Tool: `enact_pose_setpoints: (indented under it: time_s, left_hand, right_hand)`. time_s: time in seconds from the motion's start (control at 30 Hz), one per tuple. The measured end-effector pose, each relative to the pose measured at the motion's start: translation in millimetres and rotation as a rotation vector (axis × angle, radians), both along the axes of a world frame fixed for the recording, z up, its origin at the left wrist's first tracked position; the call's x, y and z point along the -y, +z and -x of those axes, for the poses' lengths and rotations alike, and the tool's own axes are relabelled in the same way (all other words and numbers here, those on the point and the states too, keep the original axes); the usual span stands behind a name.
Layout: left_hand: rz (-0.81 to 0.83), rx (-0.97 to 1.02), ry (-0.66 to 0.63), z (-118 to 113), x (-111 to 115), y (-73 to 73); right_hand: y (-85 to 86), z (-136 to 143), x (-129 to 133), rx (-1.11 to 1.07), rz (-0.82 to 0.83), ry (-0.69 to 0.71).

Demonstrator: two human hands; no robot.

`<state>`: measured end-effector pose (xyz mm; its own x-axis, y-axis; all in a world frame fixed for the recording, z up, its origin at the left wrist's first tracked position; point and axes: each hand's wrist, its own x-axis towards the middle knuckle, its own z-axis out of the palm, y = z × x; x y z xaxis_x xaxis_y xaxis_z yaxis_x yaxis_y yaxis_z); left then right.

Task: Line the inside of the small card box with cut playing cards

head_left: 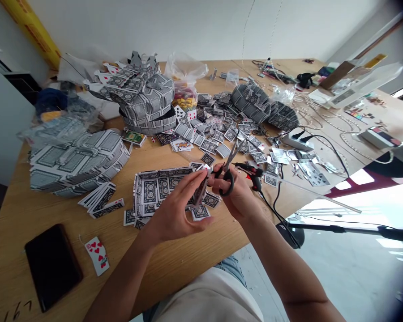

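Note:
Above the front of the wooden table, my left hand (179,208) holds a small folded playing-card piece (200,193) between thumb side and fingertips. My right hand (237,192) is closed on black-handled scissors (231,163), whose blades point up and away; its fingertips are close to the same card piece. Behind my left hand lies a shallow open tray shape made of patterned cards (157,188). Loose cards (200,213) lie under and around both hands. A red and black tool (251,174) with a cord rests just right of my right hand.
Large woven card shapes (77,163) stand at the left and back. A black tablet (53,267) and a ten of hearts (97,256) lie front left. Scattered cards, a power strip (297,139), cables and a clear rod (322,197) spread to the right.

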<state>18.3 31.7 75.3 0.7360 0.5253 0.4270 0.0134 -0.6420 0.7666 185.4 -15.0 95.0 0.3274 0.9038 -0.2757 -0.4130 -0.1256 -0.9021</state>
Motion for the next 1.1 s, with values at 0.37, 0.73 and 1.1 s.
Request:
enact_pose_setpoints:
  time_s: [0.37, 0.73, 1.1]
  left_hand:
    - [0.608, 0.165, 0.411, -2.5, -0.9, -0.9]
    - [0.938, 0.194, 0.451, 3.4, 1.2, 22.1]
    - [1.138, 0.334, 0.286, 8.2, -0.9, 19.9]
  right_hand:
    - [-6.6, -7.0, 22.6, 1.261, -0.175, 0.153]
    - [36.2, -49.2, 39.8, 2.344, -0.422, 0.287]
    - [58.4, -50.8, 33.0, 2.480, -0.489, 0.400]
